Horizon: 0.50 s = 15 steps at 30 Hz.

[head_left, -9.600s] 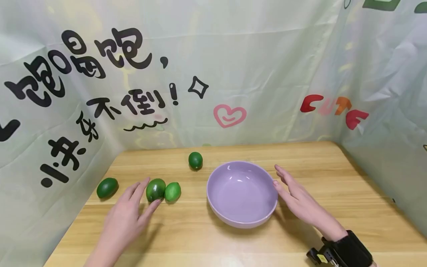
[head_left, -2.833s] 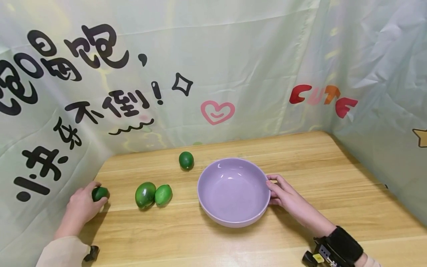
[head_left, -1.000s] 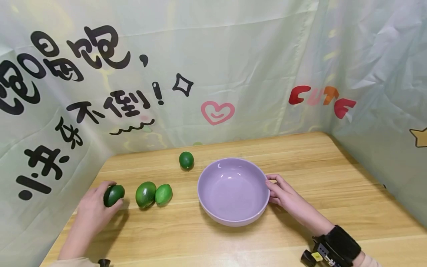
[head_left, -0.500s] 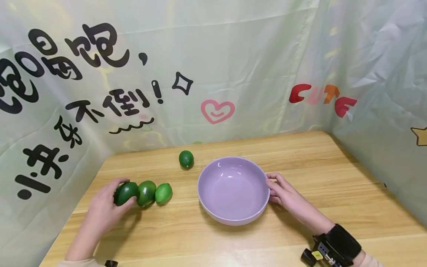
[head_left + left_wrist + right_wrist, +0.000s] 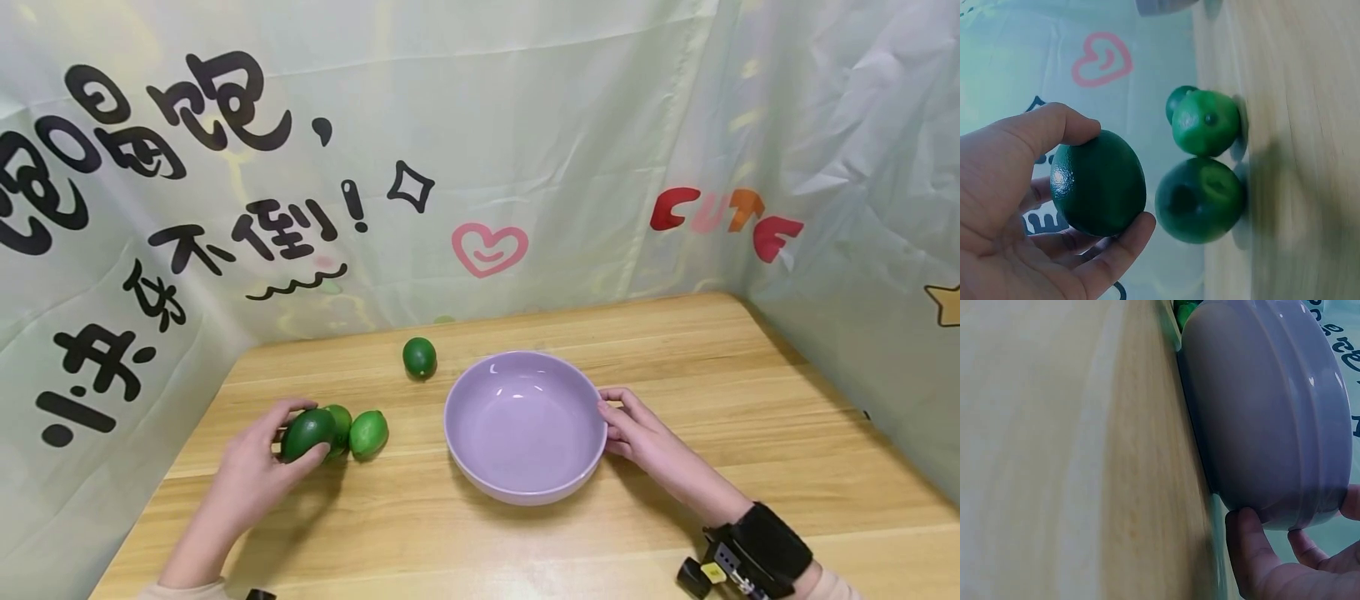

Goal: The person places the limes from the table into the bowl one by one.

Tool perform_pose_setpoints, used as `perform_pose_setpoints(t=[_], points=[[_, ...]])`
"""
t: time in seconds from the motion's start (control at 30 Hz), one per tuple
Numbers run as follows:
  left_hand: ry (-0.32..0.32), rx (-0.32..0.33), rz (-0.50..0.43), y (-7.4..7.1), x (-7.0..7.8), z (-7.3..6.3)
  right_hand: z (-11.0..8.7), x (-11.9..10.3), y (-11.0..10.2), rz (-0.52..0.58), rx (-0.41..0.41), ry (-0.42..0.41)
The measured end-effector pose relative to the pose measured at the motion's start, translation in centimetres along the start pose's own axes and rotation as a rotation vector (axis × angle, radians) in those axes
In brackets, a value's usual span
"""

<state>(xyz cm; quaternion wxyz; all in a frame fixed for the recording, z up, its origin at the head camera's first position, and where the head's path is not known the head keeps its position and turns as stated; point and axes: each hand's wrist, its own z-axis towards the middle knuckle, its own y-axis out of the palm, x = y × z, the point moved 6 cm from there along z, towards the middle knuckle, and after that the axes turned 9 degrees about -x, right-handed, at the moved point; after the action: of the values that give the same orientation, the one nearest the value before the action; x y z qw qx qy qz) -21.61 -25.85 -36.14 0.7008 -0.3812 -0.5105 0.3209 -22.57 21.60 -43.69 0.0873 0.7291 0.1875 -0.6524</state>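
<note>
In the head view, my left hand [image 5: 255,467] grips a glossy dark green egg-shaped fruit [image 5: 309,433] between thumb and fingers. The left wrist view shows this held fruit [image 5: 1099,183] raised off the table. Just beyond it sits a rounder green fruit [image 5: 341,431], partly covered by the held one in the head view. Beside that rounder fruit lies a bright green lime [image 5: 368,434]. My right hand [image 5: 652,437] holds the right side of a lavender bowl [image 5: 525,487], thumb at the rim and fingers against the outer wall. Nothing lies inside the bowl.
A small dark green fruit [image 5: 419,358] stands farther back, left of the bowl. Everything rests on a wooden table [image 5: 420,542]. A printed cloth [image 5: 585,150] hangs behind the table and along both sides. A black strap device [image 5: 757,550] is on the right wrist.
My left hand took the dark green fruit from the table's left side and carried it right, to the rounder fruit. My right hand, earlier open beside the bowl, now holds it.
</note>
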Motion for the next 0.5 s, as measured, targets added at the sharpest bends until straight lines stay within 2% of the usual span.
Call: perform_pose_setpoints(t=[0.2,0.5], points=[[0.014,-0.038,-0.031,0.2,1.2,0.2,0.0,-0.1,0.0,0.003,-0.002,-0.004],[0.076,-0.039,-0.053,0.5,3.2,0.6,0.0,-0.1,-0.1,-0.004,-0.002,-0.01]])
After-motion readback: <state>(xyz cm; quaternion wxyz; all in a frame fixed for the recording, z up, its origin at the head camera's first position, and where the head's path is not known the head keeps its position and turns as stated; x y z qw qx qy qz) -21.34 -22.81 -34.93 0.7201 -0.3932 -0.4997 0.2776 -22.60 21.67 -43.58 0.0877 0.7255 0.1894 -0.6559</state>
